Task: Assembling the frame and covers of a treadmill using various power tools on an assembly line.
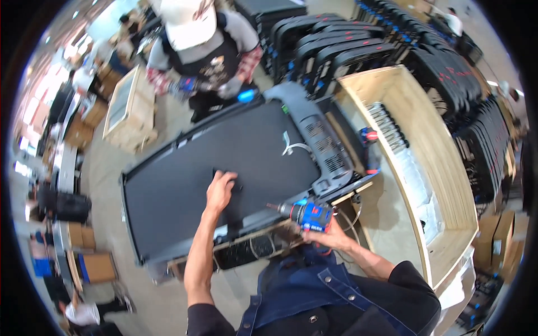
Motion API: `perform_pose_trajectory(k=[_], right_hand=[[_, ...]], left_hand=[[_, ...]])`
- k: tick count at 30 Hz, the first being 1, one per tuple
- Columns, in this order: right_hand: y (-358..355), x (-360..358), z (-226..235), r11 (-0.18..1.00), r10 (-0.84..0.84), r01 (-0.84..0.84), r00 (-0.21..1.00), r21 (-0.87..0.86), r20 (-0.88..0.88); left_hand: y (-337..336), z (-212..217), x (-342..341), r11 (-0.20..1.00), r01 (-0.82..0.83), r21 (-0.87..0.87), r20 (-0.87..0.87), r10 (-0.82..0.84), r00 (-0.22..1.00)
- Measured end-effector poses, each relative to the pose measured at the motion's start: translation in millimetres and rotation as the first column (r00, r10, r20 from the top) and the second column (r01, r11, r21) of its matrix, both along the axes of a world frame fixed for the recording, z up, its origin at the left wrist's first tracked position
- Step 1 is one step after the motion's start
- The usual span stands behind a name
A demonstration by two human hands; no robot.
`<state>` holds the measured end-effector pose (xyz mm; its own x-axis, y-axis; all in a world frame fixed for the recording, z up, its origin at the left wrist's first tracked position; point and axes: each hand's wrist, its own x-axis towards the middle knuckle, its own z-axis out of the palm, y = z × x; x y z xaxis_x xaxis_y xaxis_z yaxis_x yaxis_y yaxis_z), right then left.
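A large dark grey treadmill deck lies flat in front of me, with its grey ribbed motor cover at the right end. My left hand rests palm down on the belt, fingers over a small black part. My right hand grips a blue and black cordless drill, its bit pointing left toward the deck's near edge. A white cable lies on the deck by the cover.
Across the deck a person in a white cap, grey sleeves and gloves leans over its far edge. A wooden tray bench stands right, with rows of black frames behind. A wooden crate and cardboard boxes stand left.
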<state>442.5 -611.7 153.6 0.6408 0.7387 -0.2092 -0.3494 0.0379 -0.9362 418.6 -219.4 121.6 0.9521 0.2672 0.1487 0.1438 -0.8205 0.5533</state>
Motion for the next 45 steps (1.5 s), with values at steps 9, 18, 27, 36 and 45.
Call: perform_pose_trajectory(k=[9, 18, 27, 36, 45], right_hand=[[-30.8, 5.5, 3.2, 0.984, -0.172, 0.165, 0.979, -0.066, -0.113], [-34.0, 14.8, -3.7, 0.986, -0.138, 0.117, 0.972, -0.117, -0.192], [-40.8, 11.2, -0.7, 0.987, -0.133, 0.114, 0.976, -0.115, -0.175], [-48.7, 12.1, -8.5, 0.983, -0.170, 0.153, 0.967, -0.099, -0.190], [-42.5, 19.8, -10.0, 0.989, -0.125, 0.109, 0.977, -0.105, -0.170]], left_hand=[[-3.4, 25.0, 7.1, 0.990, 0.140, 0.022, -0.051, -0.139, 0.989], [-96.0, 10.2, -30.4, 0.989, -0.146, -0.003, 0.041, 0.146, 0.988], [-106.1, 24.0, -23.2, 0.959, 0.006, 0.284, -0.108, 0.026, 0.994], [-143.6, 4.8, -25.2, 0.949, -0.310, -0.054, -0.275, 0.285, 0.918], [-135.4, 12.1, -13.8, 0.959, -0.284, -0.019, -0.442, 0.247, 0.863]])
